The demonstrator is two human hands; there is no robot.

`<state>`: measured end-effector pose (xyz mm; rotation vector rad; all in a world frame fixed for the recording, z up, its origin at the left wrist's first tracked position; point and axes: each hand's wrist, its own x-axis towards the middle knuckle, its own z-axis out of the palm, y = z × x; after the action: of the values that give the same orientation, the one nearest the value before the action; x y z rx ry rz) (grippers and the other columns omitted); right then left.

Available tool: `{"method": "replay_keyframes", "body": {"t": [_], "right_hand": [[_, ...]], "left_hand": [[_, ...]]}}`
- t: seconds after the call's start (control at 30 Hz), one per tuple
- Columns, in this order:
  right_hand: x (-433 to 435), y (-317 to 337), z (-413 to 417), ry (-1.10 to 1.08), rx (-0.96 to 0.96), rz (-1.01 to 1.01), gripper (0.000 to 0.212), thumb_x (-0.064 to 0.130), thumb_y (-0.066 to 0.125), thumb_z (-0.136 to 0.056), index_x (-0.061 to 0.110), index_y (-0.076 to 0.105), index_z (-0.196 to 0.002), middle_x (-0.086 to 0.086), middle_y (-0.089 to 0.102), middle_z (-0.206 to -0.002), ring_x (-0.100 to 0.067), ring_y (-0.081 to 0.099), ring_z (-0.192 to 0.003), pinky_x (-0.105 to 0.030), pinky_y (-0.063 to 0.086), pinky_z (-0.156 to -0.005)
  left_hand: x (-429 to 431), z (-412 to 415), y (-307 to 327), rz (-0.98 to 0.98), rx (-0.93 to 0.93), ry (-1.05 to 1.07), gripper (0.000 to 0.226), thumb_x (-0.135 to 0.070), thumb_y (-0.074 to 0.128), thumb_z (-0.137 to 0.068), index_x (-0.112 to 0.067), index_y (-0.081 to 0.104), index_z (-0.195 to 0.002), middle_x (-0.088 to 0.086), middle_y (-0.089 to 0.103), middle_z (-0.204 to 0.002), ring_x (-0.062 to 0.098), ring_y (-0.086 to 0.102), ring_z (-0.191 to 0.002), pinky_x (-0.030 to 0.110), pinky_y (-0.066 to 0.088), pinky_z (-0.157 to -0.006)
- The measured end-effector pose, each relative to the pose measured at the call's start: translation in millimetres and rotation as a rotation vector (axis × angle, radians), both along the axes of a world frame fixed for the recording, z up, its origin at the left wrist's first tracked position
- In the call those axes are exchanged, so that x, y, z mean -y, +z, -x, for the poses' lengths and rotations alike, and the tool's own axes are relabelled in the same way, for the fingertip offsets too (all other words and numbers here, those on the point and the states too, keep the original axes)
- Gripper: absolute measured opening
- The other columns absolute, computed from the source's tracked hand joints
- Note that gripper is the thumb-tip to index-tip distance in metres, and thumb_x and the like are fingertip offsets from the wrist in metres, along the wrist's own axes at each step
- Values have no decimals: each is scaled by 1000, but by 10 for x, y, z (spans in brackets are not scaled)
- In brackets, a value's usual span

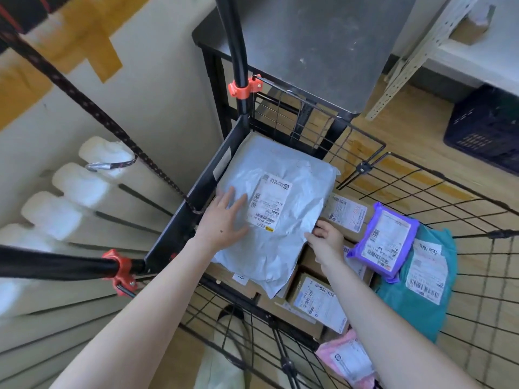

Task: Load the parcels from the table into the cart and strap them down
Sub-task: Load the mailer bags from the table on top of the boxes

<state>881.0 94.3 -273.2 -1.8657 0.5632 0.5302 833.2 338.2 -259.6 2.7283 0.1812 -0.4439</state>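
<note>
While the left hand (224, 219) lies flat on the grey parcel (283, 161) — fingers straight — the right hand (327, 244) pinches its edge.

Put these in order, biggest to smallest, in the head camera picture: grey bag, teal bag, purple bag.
1. grey mailer bag
2. teal mailer bag, partly hidden under the purple one
3. purple mailer bag
</note>
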Motion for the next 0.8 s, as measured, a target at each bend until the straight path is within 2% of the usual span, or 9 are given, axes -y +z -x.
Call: {"method": "replay_keyframes", "body": {"t": [0.1, 0.17, 0.23, 0.37, 0.5, 0.63, 0.8], "right_hand": [[59, 75, 18, 4, 0, 17, 26, 5, 71, -83, 18, 64, -105, 5, 65, -78, -9, 61, -74, -29, 49, -73], [91, 168, 26, -3, 13, 14, 31, 4, 72, -81, 13, 64, -110, 4, 66, -75, -8, 61, -72, -25, 45, -74], [110, 316, 35, -5, 22, 31, 33, 6, 72, -82, 14, 63, -112, 3, 66, -80, -6, 60, -74, -24, 42, -76], [111, 747, 24, -42, 59, 48, 32, 7, 71, -83, 20, 61, -111, 3, 59, -99, 2, 53, -75, -17, 39, -59], [119, 1274, 44, 13, 157, 30, 28, 5, 69, -84, 17, 64, -108, 11, 57, -89, 3, 54, -74, -12, 39, -60], [222, 1752, 149, 233, 189, 62, 27, 5, 68, -83, 20, 66, -106, 8, 59, -88, -9, 60, -80, -16, 43, -65], [429, 2510, 232, 549, 252, 130, 25, 10, 71, -83, 25, 66, -103, 6, 61, -91, -8, 60, -83, -15, 41, -62]], "left_hand": [[68, 3, 39, -1, -14, 37, 85, -57, 58, -86, -28, 16, -153, 8, 8, -161, 30, 10, -147, 42, 17, -118], [129, -3, 142, 43, 17, 98, 83, -54, 60, -85, -25, 20, -153, 8, 12, -160, 30, 12, -147, 43, 18, -118], [202, -19, 282, 81, 47, 151, 79, -50, 62, -85, -22, 29, -150, 9, 22, -157, 29, 21, -144, 42, 23, -116], [357, -45, 644, 100, 62, 198, 57, -47, 61, -82, -23, 51, -133, 2, 52, -129, 24, 51, -118, 42, 37, -102], [500, -5, 1112, 196, 55, 276, 37, -43, 61, -81, -24, 61, -113, -6, 59, -107, 16, 58, -98, 35, 46, -85], [584, 78, 1586, 219, 49, 265, 22, -37, 59, -82, -23, 65, -98, -9, 63, -91, 13, 60, -86, 33, 52, -73], [712, 270, 2315, 264, 165, 332, 14, -34, 55, -82, -26, 66, -85, -13, 64, -82, 11, 61, -81, 30, 50, -70]]}}
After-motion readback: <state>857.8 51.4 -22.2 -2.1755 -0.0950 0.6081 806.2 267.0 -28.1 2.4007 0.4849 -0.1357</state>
